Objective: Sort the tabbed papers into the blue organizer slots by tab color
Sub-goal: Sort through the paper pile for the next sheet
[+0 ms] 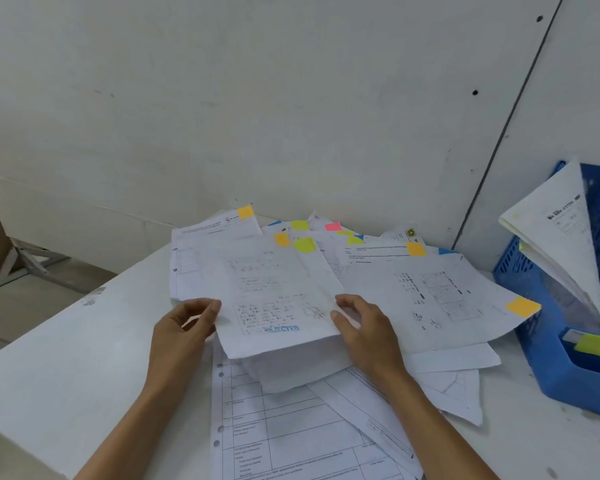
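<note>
- Fingers (212, 308) of the left hand (184, 327) are curled and pinch the left edge of a printed sheet (274, 292), thumb towards the near side.
- Fingers (347, 301) of the right hand (364, 327) are curled on the sheet's right edge and grip it, with the thumb on its face.
- The sheet is lifted a little above the loose pile (413, 296), with more white sheets under it. It carries a blue stamp near its near edge, and an orange tab (282, 240) and a yellow-green tab (304, 244) show at its far edge.
- The pile spreads over the white counter (84, 358). A pink tab (333, 226) shows at its far side and another orange tab (523, 306) on a sheet at its right.
- The blue organizer (548, 362) stands at the right of the counter, just beside the pile. Sorted papers (561, 230) lean out of one slot, and a yellow tab (596, 344) shows in the near slot.
</note>
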